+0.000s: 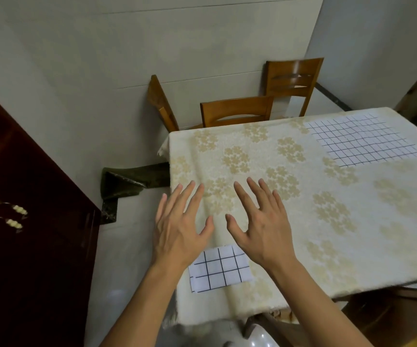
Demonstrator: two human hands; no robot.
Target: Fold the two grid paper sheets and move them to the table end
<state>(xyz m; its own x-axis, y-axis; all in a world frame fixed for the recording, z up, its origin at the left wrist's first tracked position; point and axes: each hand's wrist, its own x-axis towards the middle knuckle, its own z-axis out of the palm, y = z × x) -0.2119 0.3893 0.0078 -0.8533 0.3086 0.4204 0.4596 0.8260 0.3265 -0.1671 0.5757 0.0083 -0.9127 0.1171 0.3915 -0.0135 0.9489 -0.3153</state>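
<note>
A small folded grid paper [220, 269] lies near the table's near left corner, on the cream flowered tablecloth [302, 196]. A second grid paper sheet [362, 141] lies flat and unfolded at the far right of the table. My left hand [179, 229] and my right hand [262, 226] hover side by side above the cloth, just beyond the folded paper, fingers spread and holding nothing. Neither hand touches either sheet.
Three wooden chairs [237, 111] stand along the far side by the white wall. A dark red cabinet [27, 221] is at the left. A dark cloth [127, 181] lies on the floor beside the table's left edge.
</note>
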